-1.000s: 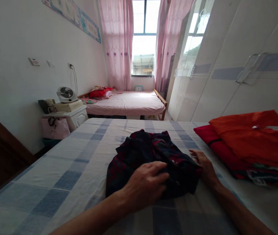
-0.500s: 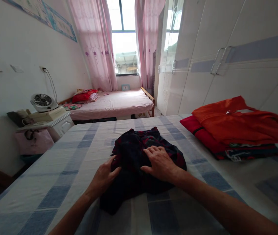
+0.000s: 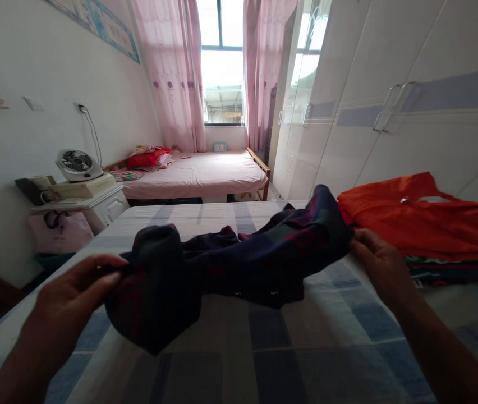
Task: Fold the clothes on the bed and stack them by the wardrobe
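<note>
A dark plaid shirt (image 3: 247, 261), navy with red lines, is stretched sideways above the bed. My left hand (image 3: 77, 294) pinches its left end between thumb and fingers, and a wide dark flap droops beside that grip. At the other end, my right hand (image 3: 376, 261) holds the cloth in a pinch, close to the stack of folded clothes. Small light spots, perhaps buttons, show along the lower edge. Part of the shirt seems to touch the sheet behind, though its folds hide most of the contact.
A blue-and-white checked sheet (image 3: 239, 370) covers the bed. Folded clothes with an orange garment (image 3: 424, 219) on top lie at the right, before the white wardrobe (image 3: 390, 67). Behind stand a pink-covered bed (image 3: 214, 174) and, to the left, a fan (image 3: 78, 164) on boxes.
Both hands, flat on the bunched shirt before, have moved apart and now grip its two ends. The shirt is lifted and spread wide. The view has shifted slightly.
</note>
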The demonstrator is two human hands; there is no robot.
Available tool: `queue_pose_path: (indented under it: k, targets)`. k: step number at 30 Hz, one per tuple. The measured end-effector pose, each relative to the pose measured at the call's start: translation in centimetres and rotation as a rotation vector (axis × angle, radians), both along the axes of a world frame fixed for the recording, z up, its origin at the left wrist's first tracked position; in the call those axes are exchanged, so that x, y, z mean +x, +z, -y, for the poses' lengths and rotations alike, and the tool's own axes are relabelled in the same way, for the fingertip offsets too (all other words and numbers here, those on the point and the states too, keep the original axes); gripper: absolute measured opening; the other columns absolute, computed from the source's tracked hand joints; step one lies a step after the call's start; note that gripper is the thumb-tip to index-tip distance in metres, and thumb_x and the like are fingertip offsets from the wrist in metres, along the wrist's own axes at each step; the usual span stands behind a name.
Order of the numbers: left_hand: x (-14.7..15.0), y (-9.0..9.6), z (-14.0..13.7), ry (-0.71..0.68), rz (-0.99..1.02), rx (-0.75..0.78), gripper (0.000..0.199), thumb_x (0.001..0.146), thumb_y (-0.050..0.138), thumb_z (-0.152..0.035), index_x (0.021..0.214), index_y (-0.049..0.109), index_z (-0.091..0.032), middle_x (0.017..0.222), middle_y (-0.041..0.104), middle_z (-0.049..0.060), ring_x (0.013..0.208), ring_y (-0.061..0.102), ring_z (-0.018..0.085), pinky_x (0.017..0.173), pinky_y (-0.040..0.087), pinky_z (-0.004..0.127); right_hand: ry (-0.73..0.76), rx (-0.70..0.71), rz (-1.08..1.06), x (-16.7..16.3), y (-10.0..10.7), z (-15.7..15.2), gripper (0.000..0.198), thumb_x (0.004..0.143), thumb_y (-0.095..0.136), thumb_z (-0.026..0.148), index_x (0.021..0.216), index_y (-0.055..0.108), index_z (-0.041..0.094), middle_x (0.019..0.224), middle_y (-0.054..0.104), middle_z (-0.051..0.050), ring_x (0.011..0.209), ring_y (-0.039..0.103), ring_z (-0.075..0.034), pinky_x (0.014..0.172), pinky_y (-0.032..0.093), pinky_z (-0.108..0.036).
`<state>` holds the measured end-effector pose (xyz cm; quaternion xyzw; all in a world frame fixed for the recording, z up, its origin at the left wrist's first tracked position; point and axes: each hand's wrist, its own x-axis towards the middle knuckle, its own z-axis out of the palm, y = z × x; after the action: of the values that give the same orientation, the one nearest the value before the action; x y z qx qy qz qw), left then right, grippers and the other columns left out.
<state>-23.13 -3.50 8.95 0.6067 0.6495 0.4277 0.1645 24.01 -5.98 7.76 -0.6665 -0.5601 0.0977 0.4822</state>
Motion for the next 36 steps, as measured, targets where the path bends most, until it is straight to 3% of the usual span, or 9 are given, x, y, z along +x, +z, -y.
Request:
queue_pose_path:
  k: [3, 8, 13, 17, 21, 25, 27, 32, 36]
  targets:
    - [-1.5, -3.0, 1.0, -0.061, -0.072, -0.235, 0.029, 0.072, 0.054, -0.052, 0.082, 0.065, -0.027, 0.082, 0.071, -0.002, 0.08, 0.066, 0.026, 0.069, 0.054, 0.036, 0.052, -0.206, 0.175, 1.5, -2.9, 2.8, 0.025, 0.075, 0.052, 0.046, 0.076, 0.06, 0.022, 0.069, 0.065, 0.0, 0.061, 0.059, -0.019, 0.056, 0.045, -0.029]
    - [-1.9, -6.3, 1.1, 0.03, -0.254, -0.203, 0.054, 0.078, 0.044, -0.061, 0.108, 0.061, -0.02, 0.114, 0.061, 0.011, 0.092, 0.064, 0.028, 0.073, 0.054, 0.04, -0.145, -0.117, 0.291, 1.9, -3.9, 3.8, 0.026, 0.075, 0.052, 0.045, 0.086, 0.064, 0.025, 0.076, 0.069, -0.003, 0.051, 0.059, -0.017, 0.052, 0.046, -0.03]
    - [0.6, -6.2, -0.6, -0.082, -0.414, -0.016, 0.073, 0.078, 0.042, -0.065, 0.132, 0.045, -0.016, 0.142, 0.04, 0.014, 0.133, 0.034, 0.03, 0.109, 0.03, 0.046, 0.012, -0.074, 0.338, -1.2, -1.9, -0.5, 0.032, 0.082, 0.047, 0.04, 0.102, 0.061, 0.02, 0.102, 0.067, -0.008, 0.083, 0.065, -0.022, 0.072, 0.05, -0.032]
    - [2.2, -5.9, -4.4, -0.116, -0.473, -0.093, 0.085, 0.076, 0.042, -0.067, 0.137, 0.038, -0.007, 0.147, 0.032, 0.02, 0.139, 0.021, 0.031, 0.113, 0.018, 0.046, 0.194, -0.201, 0.498, -4.6, -2.2, -6.3, 0.042, 0.086, 0.045, 0.041, 0.118, 0.057, 0.016, 0.122, 0.059, -0.012, 0.108, 0.057, -0.025, 0.093, 0.042, -0.036]
    - [3.4, -5.4, -7.6, -0.238, -0.269, -0.25, 0.069, 0.064, 0.061, -0.059, 0.114, 0.06, -0.013, 0.124, 0.059, 0.017, 0.12, 0.049, 0.037, 0.104, 0.032, 0.048, 0.212, -0.402, 0.604, -8.0, -3.8, -10.7, 0.056, 0.078, 0.056, 0.051, 0.119, 0.057, 0.013, 0.125, 0.057, -0.017, 0.114, 0.052, -0.03, 0.093, 0.041, -0.039]
    - [3.7, -2.3, -7.5, -0.314, -0.133, -0.251, 0.039, 0.067, 0.06, -0.05, 0.086, 0.066, -0.017, 0.075, 0.071, 0.004, 0.078, 0.066, 0.027, 0.076, 0.051, 0.036, 0.174, -0.451, 0.59, -8.6, -3.8, -12.6, 0.018, 0.072, 0.061, 0.03, 0.085, 0.067, 0.019, 0.087, 0.07, -0.007, 0.084, 0.063, -0.022, 0.073, 0.045, -0.03]
    - [2.8, 0.3, -6.3, -0.205, -0.006, -0.171, 0.042, 0.075, 0.051, -0.05, 0.098, 0.062, -0.016, 0.071, 0.068, 0.0, 0.068, 0.064, 0.02, 0.062, 0.052, 0.03, 0.096, -0.404, 0.567, -6.9, -2.3, -13.0, 0.02, 0.08, 0.048, 0.026, 0.087, 0.066, 0.019, 0.085, 0.07, -0.006, 0.08, 0.063, -0.02, 0.071, 0.044, -0.028]
    - [-2.3, 4.2, -2.9, 0.569, 0.057, 0.113, 0.031, 0.074, 0.055, -0.05, 0.089, 0.064, -0.025, 0.057, 0.053, -0.008, 0.057, 0.052, 0.013, 0.048, 0.039, 0.021, -0.165, -0.091, 0.406, -1.9, 2.3, -11.6, 0.032, 0.082, 0.038, 0.027, 0.101, 0.061, 0.014, 0.091, 0.067, -0.011, 0.083, 0.062, -0.023, 0.073, 0.046, -0.033]
    - [-5.9, 1.7, -1.6, 0.441, 0.057, -0.117, 0.028, 0.072, 0.056, -0.057, 0.078, 0.061, -0.031, 0.051, 0.057, -0.011, 0.057, 0.056, 0.016, 0.05, 0.042, 0.024, 0.506, -0.219, 0.394, -2.7, 1.3, -7.8, 0.04, 0.075, 0.046, 0.022, 0.112, 0.061, 0.022, 0.111, 0.065, -0.004, 0.095, 0.061, -0.02, 0.083, 0.047, -0.031]
